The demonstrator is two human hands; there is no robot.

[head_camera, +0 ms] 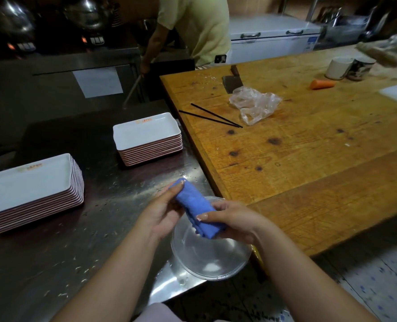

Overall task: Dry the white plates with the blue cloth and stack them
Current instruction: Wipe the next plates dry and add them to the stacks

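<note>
The wooden tabletop (309,159) fills the right of the view, beside the steel tabletop (104,205) in front of me, which is spotted with water drops. On the steel tabletop stand two stacks of white rectangular plates: the near stack (30,189) at far left, the far stack (147,138) close to the wooden tabletop's edge, well apart from each other. A clear bowl (210,256) sits at the steel tabletop's near right corner, directly under my hands. The blue cloth (196,208), rolled into a bundle, is held above this bowl. My left hand (162,214) grips its upper end, fingers curled around it and one fingertip on top. My right hand (234,220) grips its lower end, thumb across the front and fingers wrapped behind. On the wooden tabletop lie a crumpled plastic bag (254,104), a cleaver (232,81), a pair of black chopsticks (212,116), two cups (349,68) and a carrot piece (322,84). Another person in a pale shirt (193,26) stands beyond.
</note>
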